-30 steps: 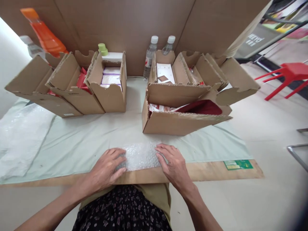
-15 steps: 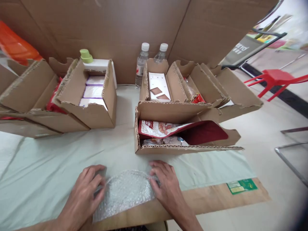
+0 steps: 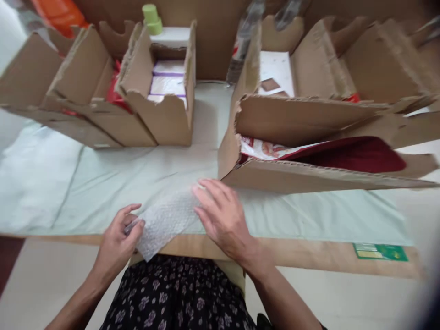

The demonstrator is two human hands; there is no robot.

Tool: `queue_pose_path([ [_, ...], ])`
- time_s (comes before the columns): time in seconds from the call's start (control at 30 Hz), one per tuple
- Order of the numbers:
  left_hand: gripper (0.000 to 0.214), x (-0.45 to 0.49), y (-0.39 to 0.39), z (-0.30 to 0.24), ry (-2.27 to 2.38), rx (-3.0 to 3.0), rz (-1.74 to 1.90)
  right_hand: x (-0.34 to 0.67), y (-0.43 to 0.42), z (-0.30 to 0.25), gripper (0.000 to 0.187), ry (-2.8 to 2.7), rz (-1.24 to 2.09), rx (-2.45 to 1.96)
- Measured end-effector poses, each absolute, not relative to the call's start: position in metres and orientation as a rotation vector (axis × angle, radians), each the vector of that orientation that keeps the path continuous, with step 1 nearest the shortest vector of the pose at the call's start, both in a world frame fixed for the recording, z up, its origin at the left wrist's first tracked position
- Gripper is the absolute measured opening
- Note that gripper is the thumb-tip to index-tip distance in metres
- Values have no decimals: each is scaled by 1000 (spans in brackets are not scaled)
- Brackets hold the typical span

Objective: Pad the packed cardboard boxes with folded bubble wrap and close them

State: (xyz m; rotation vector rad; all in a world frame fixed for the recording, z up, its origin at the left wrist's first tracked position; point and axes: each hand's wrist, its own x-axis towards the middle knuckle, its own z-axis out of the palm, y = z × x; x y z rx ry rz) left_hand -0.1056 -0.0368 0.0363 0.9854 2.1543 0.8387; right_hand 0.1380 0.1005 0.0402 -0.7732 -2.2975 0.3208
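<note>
Holding bubble wrap (image 3: 168,217), hands (image 3: 223,215) half-curled

No words or numbers can be read. On the near side of the long front carton (image 3: 299,176), a green card (image 3: 393,252) on the wooden board (image 3: 302,251) carries print too small to make out. The packet (image 3: 261,148) inside that carton bears blurred red printing; behind the carton, a bottle's (image 3: 244,34) reddish label (image 3: 235,50) is illegible.

Bubble wrap (image 3: 168,220): translucent whitish strip, spread out, slanted; near-left corner overhangs table edge (image 3: 197,246), far-right end over pale green cloth (image 3: 292,215).
</note>
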Motion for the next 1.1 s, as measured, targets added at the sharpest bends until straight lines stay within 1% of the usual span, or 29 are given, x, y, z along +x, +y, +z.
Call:
queue_pose_path([
  [0.1,55,-102,-46,42,2084,686,1024,143,84,40,42,-2344,460,-709],
  [0.2,62,-96,-54,38,1956,520,1150,145,52,29,47,-2578,604,-632],
  [0.3,68,-87,-60,32,1810,420,1218,130,17,11,58,-2728,664,-540],
  [0.33,70,-84,-62,31,1767,393,1227,123,9,5,59,-2724,663,-515],
  [0.4,70,-81,-66,30,1705,372,1225,110,-2,-5,52,-2622,659,-520],
  [0.5,64,-84,-77,34,1721,508,1171,101,-4,-14,41,-2351,834,-710],
  [0.6,56,-91,-88,38,1812,883,1153,102,3,-13,31,-2179,997,-910],
  [0.67,56,-93,-88,36,1820,1169,1138,104,7,-9,28,-2149,1004,-971],
  [0.73,52,-92,-82,32,1818,1349,1078,105,10,-5,27,-2139,1022,-996],
  [0.8,41,-89,-69,25,1883,1397,1005,107,9,-1,29,-2117,978,-1036],
  [0.87,34,-87,-54,19,1981,1407,915,112,5,4,33,-2069,768,-1075],
  [0.93,36,-87,-41,15,2032,1470,803,117,-1,9,36,-2040,510,-1046],
  [0.97,38,-88,-36,14,2036,1515,739,119,-4,11,35,-2074,434,-1006],
  [1.1,46,-89,-26,12,2046,1630,499,116,-6,10,31,-2421,466,-891],
])
